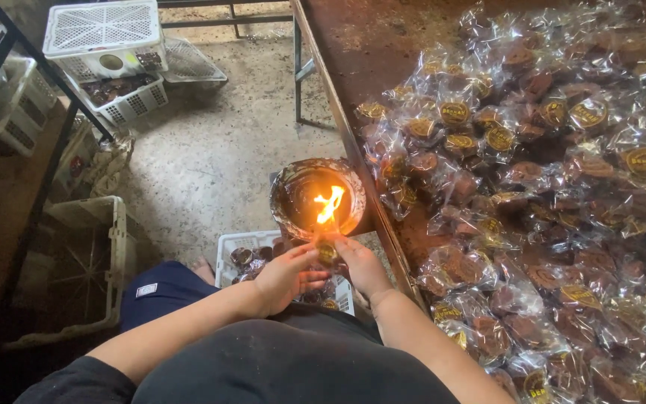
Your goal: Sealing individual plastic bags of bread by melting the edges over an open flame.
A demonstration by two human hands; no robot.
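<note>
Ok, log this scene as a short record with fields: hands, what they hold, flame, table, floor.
left hand: left hand pinching one small clear-wrapped brown round cake
right hand: right hand gripping the same packet
flame: orange flame in a round foil-lined bowl, just above the packet
table: rusty brown metal table with a heap of wrapped brown cakes
floor: white plastic crate of packets below the hands
</note>
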